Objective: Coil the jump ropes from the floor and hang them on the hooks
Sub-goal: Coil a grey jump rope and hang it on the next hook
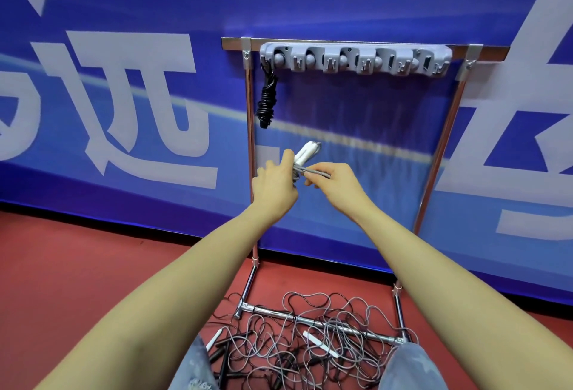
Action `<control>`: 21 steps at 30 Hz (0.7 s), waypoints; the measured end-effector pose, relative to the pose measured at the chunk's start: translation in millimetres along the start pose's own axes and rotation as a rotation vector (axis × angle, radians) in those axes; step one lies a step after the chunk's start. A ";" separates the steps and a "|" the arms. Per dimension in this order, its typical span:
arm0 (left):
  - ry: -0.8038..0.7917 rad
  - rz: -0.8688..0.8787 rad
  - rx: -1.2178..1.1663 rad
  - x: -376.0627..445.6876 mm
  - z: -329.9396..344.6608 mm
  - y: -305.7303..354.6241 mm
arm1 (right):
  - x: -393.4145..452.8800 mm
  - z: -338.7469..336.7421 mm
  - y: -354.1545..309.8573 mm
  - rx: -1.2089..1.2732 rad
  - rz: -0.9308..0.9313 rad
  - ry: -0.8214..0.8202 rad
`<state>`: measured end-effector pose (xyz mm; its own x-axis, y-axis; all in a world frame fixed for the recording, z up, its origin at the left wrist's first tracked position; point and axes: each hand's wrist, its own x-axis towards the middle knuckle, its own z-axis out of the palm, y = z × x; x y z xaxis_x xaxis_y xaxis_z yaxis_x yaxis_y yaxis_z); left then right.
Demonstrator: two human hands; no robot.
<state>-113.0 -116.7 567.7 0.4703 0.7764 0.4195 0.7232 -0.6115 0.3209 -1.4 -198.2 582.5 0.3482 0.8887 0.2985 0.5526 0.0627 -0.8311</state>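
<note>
One black coiled rope (pixel 266 101) already hangs at the hook rail's (pixel 356 59) left end. At frame centre, the left hand (pixel 274 183) grips the grey rope bundle (pixel 307 169), white handles (pixel 305 151) angled up-right; the right hand (pixel 333 178) pinches its loops. Free hooks sit directly above. Tangled ropes (pixel 310 334) remain on the floor.

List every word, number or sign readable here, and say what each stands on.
"远" (probably): a large white character on the blue wall banner, tilted, with its left edge cut by the frame.
Other white characters on the banner: cropped at the top left and at the right, not readable.
Grey hook rack: no lettering visible.
White-handled jump rope: no lettering visible.
</note>
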 end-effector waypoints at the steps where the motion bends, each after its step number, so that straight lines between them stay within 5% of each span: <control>1: 0.014 -0.008 0.003 0.2 1.6 -2.6 | 0.9 0.5 -0.9 0.024 -0.011 0.026; 10: -0.071 0.010 -0.510 1.1 -3.3 -10.9 | 9.1 0.0 8.4 0.279 0.065 0.164; 16: -0.175 0.003 -0.692 0.4 -9.8 -5.1 | 12.6 -0.9 1.4 0.532 0.100 0.073; 21: -0.060 0.028 -0.385 0.5 -10.7 0.0 | 13.9 -1.6 7.3 0.529 0.177 0.180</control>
<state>-118.2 -117.9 577.0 0.5242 0.7592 0.3858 0.4724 -0.6362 0.6100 8.6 -186.2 581.3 0.5495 0.8179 0.1705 0.0370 0.1801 -0.9830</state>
